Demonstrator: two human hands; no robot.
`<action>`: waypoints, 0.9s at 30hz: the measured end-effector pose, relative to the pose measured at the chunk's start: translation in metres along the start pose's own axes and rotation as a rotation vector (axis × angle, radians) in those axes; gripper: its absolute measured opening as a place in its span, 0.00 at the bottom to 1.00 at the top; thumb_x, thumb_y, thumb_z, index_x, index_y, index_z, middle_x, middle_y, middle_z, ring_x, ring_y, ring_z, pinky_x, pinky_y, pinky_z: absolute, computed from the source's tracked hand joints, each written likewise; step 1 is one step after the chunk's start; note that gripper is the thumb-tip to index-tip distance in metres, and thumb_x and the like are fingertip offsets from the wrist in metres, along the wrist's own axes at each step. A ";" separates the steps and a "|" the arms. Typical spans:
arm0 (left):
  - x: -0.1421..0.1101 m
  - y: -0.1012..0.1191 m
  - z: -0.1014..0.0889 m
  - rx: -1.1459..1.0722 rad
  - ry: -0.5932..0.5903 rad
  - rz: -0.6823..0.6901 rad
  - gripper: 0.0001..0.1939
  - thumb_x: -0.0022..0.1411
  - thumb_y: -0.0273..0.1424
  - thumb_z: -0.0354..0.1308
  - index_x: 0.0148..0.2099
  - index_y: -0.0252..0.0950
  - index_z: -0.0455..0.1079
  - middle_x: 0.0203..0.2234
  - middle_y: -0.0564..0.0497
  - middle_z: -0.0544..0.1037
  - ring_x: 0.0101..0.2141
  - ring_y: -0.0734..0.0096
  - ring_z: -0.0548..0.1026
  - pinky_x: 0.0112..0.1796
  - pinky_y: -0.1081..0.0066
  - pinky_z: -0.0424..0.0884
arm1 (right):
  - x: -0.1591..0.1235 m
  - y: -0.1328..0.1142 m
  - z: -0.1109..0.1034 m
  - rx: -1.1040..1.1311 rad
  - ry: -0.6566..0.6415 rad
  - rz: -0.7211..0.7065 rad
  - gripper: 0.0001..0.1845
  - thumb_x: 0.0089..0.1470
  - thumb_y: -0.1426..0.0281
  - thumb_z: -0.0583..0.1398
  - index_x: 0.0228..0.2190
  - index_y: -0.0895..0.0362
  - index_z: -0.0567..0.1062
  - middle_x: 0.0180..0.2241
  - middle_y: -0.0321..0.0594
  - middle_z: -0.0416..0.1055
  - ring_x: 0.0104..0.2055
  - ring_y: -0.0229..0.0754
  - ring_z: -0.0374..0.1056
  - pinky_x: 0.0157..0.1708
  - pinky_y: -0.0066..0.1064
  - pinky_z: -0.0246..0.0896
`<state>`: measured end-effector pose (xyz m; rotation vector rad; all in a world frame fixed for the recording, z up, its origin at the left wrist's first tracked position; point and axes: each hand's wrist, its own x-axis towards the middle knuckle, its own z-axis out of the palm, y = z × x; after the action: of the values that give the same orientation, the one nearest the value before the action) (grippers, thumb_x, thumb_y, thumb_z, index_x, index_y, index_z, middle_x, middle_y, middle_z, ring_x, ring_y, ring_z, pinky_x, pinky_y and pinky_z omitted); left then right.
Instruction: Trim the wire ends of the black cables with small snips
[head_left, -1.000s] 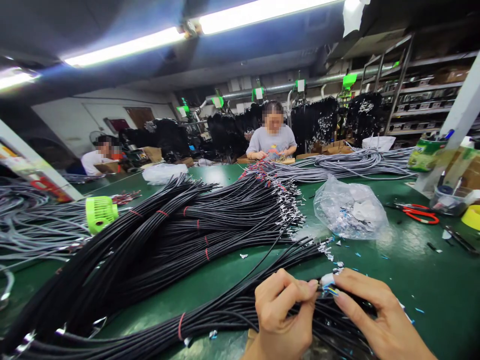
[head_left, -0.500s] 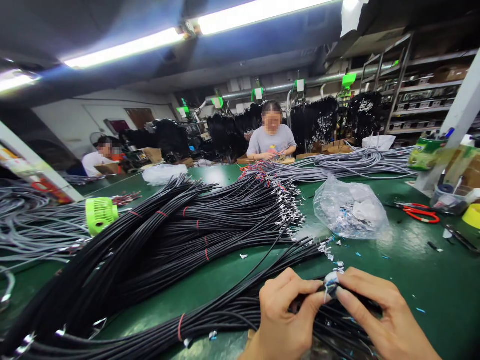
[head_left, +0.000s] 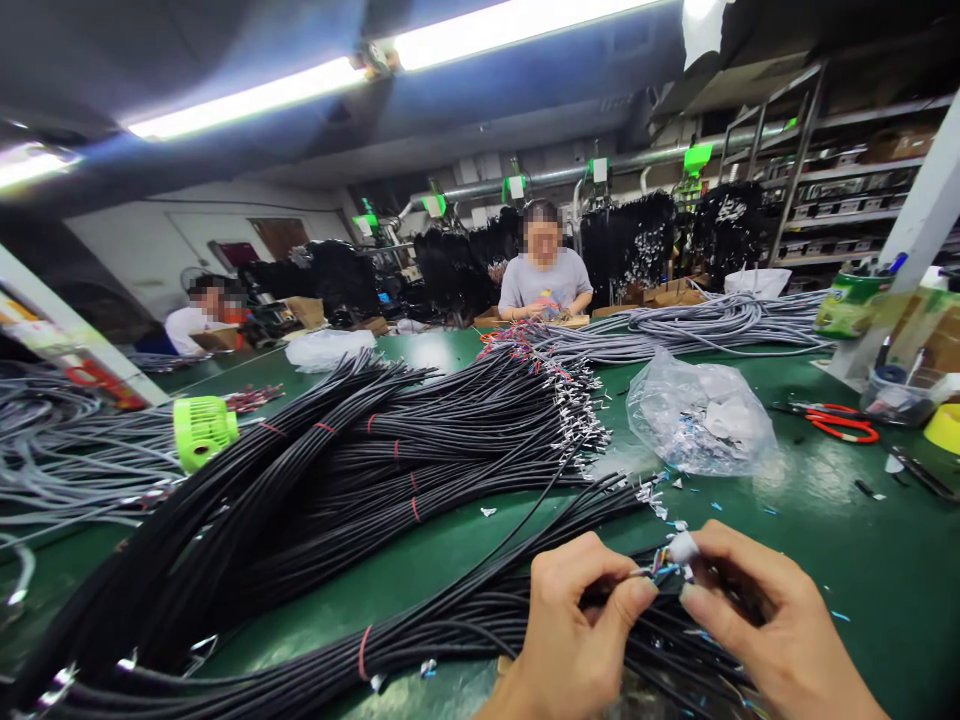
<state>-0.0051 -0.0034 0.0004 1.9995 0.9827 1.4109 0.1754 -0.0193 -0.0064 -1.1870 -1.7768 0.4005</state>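
My left hand (head_left: 574, 630) pinches the end of a black cable (head_left: 480, 605) whose thin coloured wires (head_left: 660, 570) stick out to the right. Facing it, my right hand (head_left: 757, 620) pinches a small white connector (head_left: 682, 547) at the tips of those wires. Both hands hover low over the green table (head_left: 847, 560), above a bundle of black cables (head_left: 315, 480) that fans across the table from the left. A red band (head_left: 363, 652) ties the nearest bundle.
A clear plastic bag (head_left: 701, 415) of small parts lies behind my hands. Red-handled scissors (head_left: 844, 425), a clear tub (head_left: 896, 395) and a yellow roll (head_left: 945, 430) sit at right. A green fan (head_left: 202, 430) and grey cables (head_left: 690, 325) lie further off. Two people work at the far side.
My hands have drawn slightly apart, so the coloured wires show between them. The white connector has moved right and up a little with my right hand.
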 end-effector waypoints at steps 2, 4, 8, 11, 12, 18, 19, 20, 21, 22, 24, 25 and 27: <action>-0.002 0.000 0.001 0.013 -0.039 0.016 0.10 0.57 0.28 0.58 0.25 0.32 0.72 0.16 0.51 0.69 0.19 0.75 0.65 0.21 0.75 0.57 | 0.002 -0.005 0.000 0.075 -0.025 0.024 0.09 0.52 0.62 0.60 0.27 0.55 0.74 0.22 0.34 0.67 0.21 0.36 0.64 0.19 0.23 0.61; -0.004 0.001 0.003 0.037 -0.071 0.027 0.10 0.57 0.28 0.57 0.25 0.32 0.72 0.16 0.51 0.68 0.19 0.75 0.65 0.20 0.75 0.57 | 0.005 -0.010 0.000 0.107 -0.027 0.024 0.11 0.54 0.63 0.60 0.23 0.55 0.71 0.21 0.33 0.63 0.20 0.35 0.60 0.18 0.23 0.57; -0.008 -0.001 0.008 0.058 -0.071 0.009 0.08 0.57 0.27 0.57 0.26 0.32 0.72 0.17 0.50 0.69 0.19 0.75 0.66 0.20 0.76 0.57 | 0.007 -0.012 0.003 0.183 -0.059 0.051 0.11 0.54 0.65 0.59 0.23 0.55 0.70 0.21 0.32 0.62 0.22 0.34 0.59 0.21 0.23 0.55; -0.007 -0.003 0.010 0.046 -0.020 0.044 0.06 0.55 0.25 0.58 0.27 0.31 0.73 0.17 0.50 0.71 0.19 0.74 0.67 0.21 0.75 0.59 | 0.006 -0.007 0.007 0.359 -0.104 0.198 0.14 0.54 0.60 0.59 0.24 0.56 0.68 0.22 0.32 0.58 0.23 0.34 0.56 0.22 0.23 0.53; -0.005 -0.003 0.010 0.033 -0.006 0.053 0.05 0.55 0.24 0.59 0.27 0.31 0.73 0.18 0.50 0.71 0.20 0.74 0.67 0.22 0.75 0.59 | 0.005 -0.005 0.008 0.463 -0.158 0.280 0.16 0.53 0.57 0.59 0.25 0.56 0.67 0.20 0.30 0.55 0.21 0.33 0.52 0.20 0.23 0.50; 0.001 -0.009 0.015 -0.144 -0.042 -0.201 0.03 0.48 0.24 0.65 0.24 0.32 0.74 0.19 0.51 0.73 0.21 0.74 0.68 0.24 0.76 0.62 | 0.007 0.003 0.015 0.667 -0.255 0.335 0.20 0.53 0.52 0.57 0.29 0.57 0.66 0.20 0.28 0.50 0.20 0.32 0.44 0.18 0.23 0.43; 0.000 -0.010 0.017 -0.155 -0.059 -0.271 0.04 0.49 0.25 0.64 0.25 0.31 0.73 0.18 0.52 0.73 0.21 0.74 0.67 0.23 0.76 0.61 | 0.008 0.003 0.015 0.551 -0.161 0.258 0.18 0.54 0.55 0.58 0.27 0.57 0.66 0.22 0.31 0.53 0.22 0.33 0.48 0.21 0.25 0.48; -0.001 -0.010 0.019 -0.152 -0.071 -0.320 0.05 0.51 0.26 0.63 0.25 0.31 0.73 0.18 0.52 0.73 0.20 0.75 0.66 0.21 0.77 0.60 | 0.009 0.004 0.015 0.445 -0.077 0.198 0.16 0.55 0.57 0.58 0.25 0.57 0.65 0.24 0.33 0.56 0.25 0.35 0.51 0.25 0.26 0.51; -0.002 -0.011 0.022 -0.141 -0.084 -0.347 0.06 0.54 0.27 0.60 0.25 0.31 0.73 0.18 0.52 0.72 0.19 0.76 0.65 0.20 0.77 0.59 | 0.011 0.005 0.016 0.372 -0.016 0.163 0.16 0.55 0.58 0.58 0.24 0.56 0.65 0.25 0.35 0.57 0.27 0.36 0.52 0.27 0.27 0.53; -0.004 -0.011 0.023 -0.129 -0.097 -0.349 0.09 0.56 0.28 0.58 0.26 0.31 0.72 0.17 0.52 0.71 0.18 0.76 0.64 0.19 0.77 0.58 | 0.011 0.005 0.017 0.346 -0.002 0.161 0.16 0.56 0.59 0.57 0.24 0.56 0.64 0.25 0.34 0.57 0.27 0.36 0.52 0.27 0.27 0.53; -0.005 -0.013 0.024 -0.127 -0.141 -0.323 0.14 0.61 0.31 0.53 0.25 0.31 0.71 0.16 0.52 0.69 0.16 0.78 0.62 0.17 0.78 0.56 | 0.011 0.003 0.019 0.360 -0.047 0.192 0.16 0.58 0.58 0.54 0.26 0.56 0.64 0.21 0.31 0.54 0.22 0.35 0.50 0.21 0.25 0.51; -0.006 -0.013 0.024 -0.140 -0.164 -0.308 0.17 0.63 0.33 0.51 0.24 0.31 0.70 0.15 0.53 0.67 0.15 0.79 0.61 0.17 0.78 0.55 | 0.011 0.001 0.021 0.370 -0.087 0.206 0.16 0.60 0.58 0.51 0.27 0.56 0.64 0.20 0.29 0.52 0.20 0.34 0.48 0.18 0.24 0.48; -0.005 -0.013 0.022 -0.180 -0.193 -0.301 0.20 0.64 0.34 0.49 0.23 0.31 0.69 0.14 0.54 0.65 0.14 0.80 0.59 0.16 0.78 0.54 | 0.009 -0.002 0.023 0.371 -0.136 0.203 0.16 0.61 0.58 0.50 0.28 0.56 0.64 0.19 0.28 0.51 0.18 0.33 0.47 0.16 0.24 0.46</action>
<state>0.0109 0.0009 -0.0200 1.7352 0.9847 1.0821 0.1547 -0.0079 -0.0124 -1.0931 -1.6083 0.9075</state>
